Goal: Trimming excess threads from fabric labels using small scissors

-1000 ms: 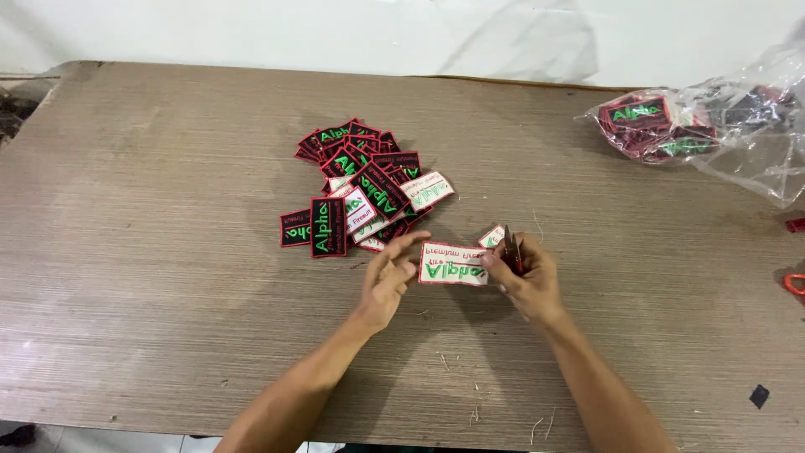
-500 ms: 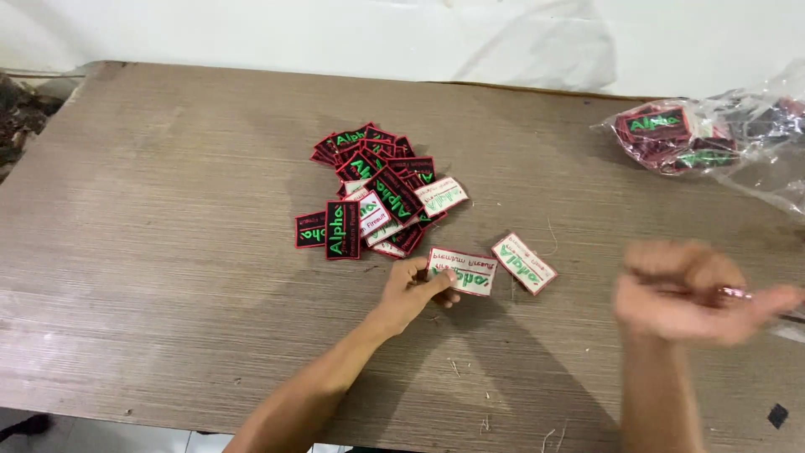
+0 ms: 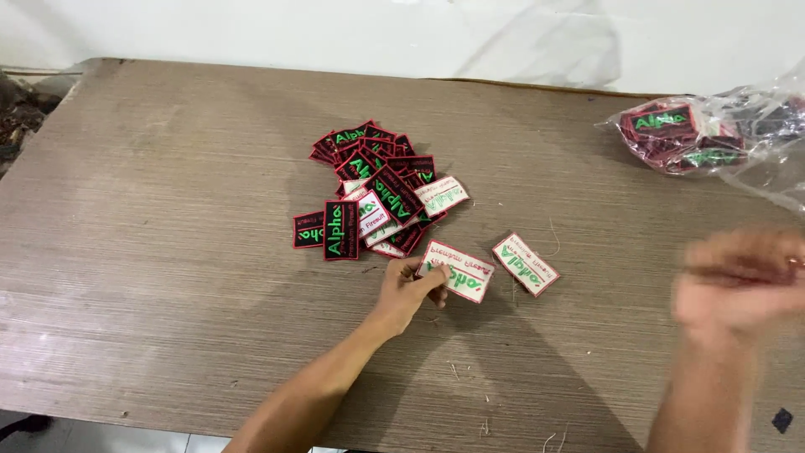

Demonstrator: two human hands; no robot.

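Grey-brown wood grain is running across the worktop [image 3: 168,252], which is backing onto a pale wall. Near its middle a pile of embroidered patches [image 3: 369,189] is lying in a loose heap, most showing black faces with red borders and green lettering, a few turned over to their white backs.

Just in front of that heap, the left hand [image 3: 411,289] is reaching in from the lower edge, its fingertips [image 3: 438,273] pressing on the near end of a white-backed patch [image 3: 459,272] lying flat on the wood. The fingers are curled loosely over that edge, pinning it rather than lifting it.

A second white-backed patch [image 3: 526,264] is lying just beside the first one, to its right, tilted and apart from either hand.

Well apart from both, the right hand [image 3: 738,281] is hovering above the worktop's right side, badly blurred; its fingers are looking bunched together, but I cannot tell whether they are gripping anything.

Beyond it, at the far right edge, a clear plastic bag [image 3: 721,134] is lying crumpled, holding more of the same black and red patches.
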